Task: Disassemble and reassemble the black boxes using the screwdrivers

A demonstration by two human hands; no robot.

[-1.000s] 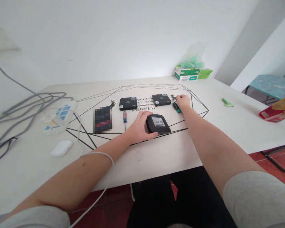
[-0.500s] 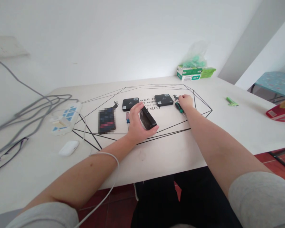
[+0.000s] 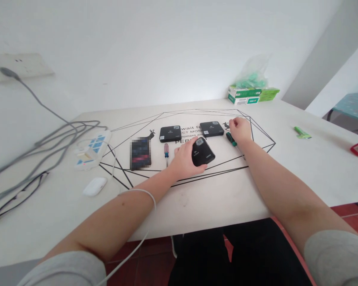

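Observation:
My left hand [image 3: 185, 161] is closed around the left edge of a small black set-top box [image 3: 204, 153], its labelled top turned upward and tilted. Two more such boxes lie flat behind it, a left black box [image 3: 170, 134] and a right black box [image 3: 211, 129]. My right hand [image 3: 240, 129] rests on the table as a loose fist; what its fingers hold, if anything, is hidden. Close beside it lies a green-handled screwdriver [image 3: 231, 139]. A second screwdriver with a pinkish, blue-banded handle [image 3: 166, 150] lies left of my left hand, near a blurred-out dark item [image 3: 140, 155].
At left are a white power strip [image 3: 92, 149], grey cables [image 3: 56, 133], a white earbud case [image 3: 94, 186] and glasses [image 3: 19, 196]. A thin white cable [image 3: 150, 198] crosses my left forearm. Green-and-white boxes [image 3: 244, 93] stand at the back; a green packet [image 3: 302, 133] lies right.
The box in my left hand has turned from edge-up to nearly flat, showing its top, and moved slightly right. My right hand stays by the green screwdriver. The camera view shifted a little.

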